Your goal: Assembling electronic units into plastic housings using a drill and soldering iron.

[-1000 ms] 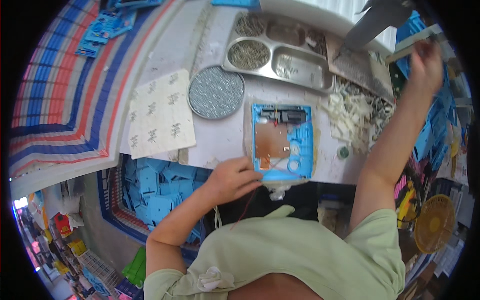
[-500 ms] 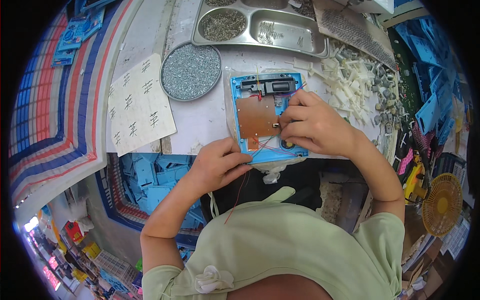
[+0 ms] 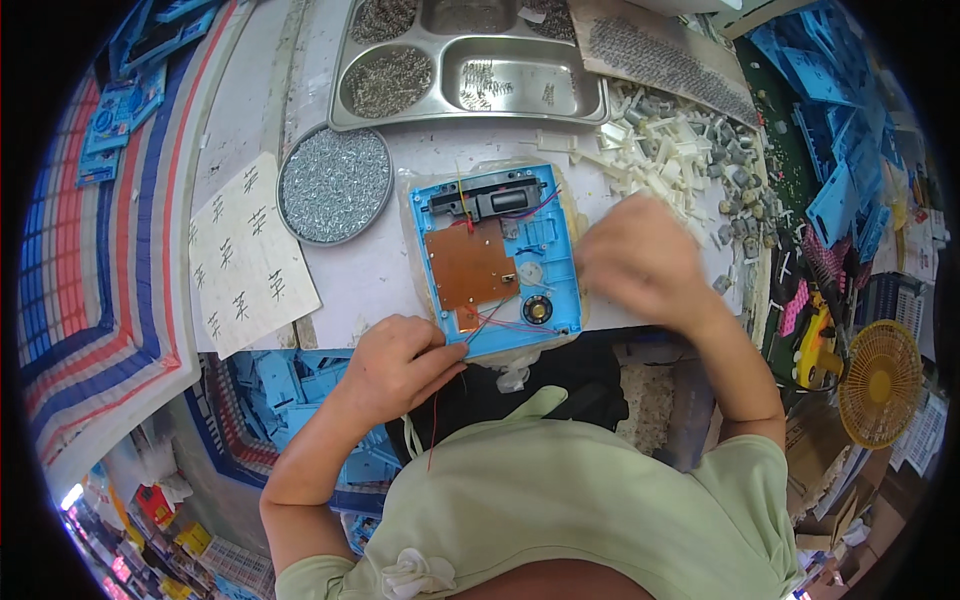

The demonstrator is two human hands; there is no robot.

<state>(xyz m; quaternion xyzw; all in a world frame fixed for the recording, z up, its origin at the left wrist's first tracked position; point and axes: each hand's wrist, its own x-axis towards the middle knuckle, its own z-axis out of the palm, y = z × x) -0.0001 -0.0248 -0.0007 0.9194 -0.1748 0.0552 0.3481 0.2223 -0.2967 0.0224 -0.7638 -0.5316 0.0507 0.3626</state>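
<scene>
A shallow blue plastic casing [image 3: 562,285] lies on a clear plastic bag at the table's front edge. Inside it sit a brown circuit board [image 3: 462,265], a black battery holder [image 3: 500,203], a small round speaker [image 3: 537,309] and thin red and dark wires [image 3: 505,323]. My left hand [image 3: 400,368] is closed at the casing's lower left corner, fingertips pressed where wire ends meet the rim; a red wire [image 3: 433,425] dangles below it. My right hand [image 3: 645,262], smeared by motion, is just right of the casing; its fingers cannot be made out.
Behind are a steel compartment tray [image 3: 470,120] of springs and a round dish [image 3: 335,185] of small metal pieces. White plastic parts [image 3: 650,150] and grey cylinders [image 3: 740,180] are heaped at right. A handwritten sheet [image 3: 250,260] lies left; a yellow fan [image 3: 880,385] stands right.
My right hand has left the casing's inside and moved to its right, uncovering the speaker. My left hand stays at the corner. The whole view has shifted slightly.
</scene>
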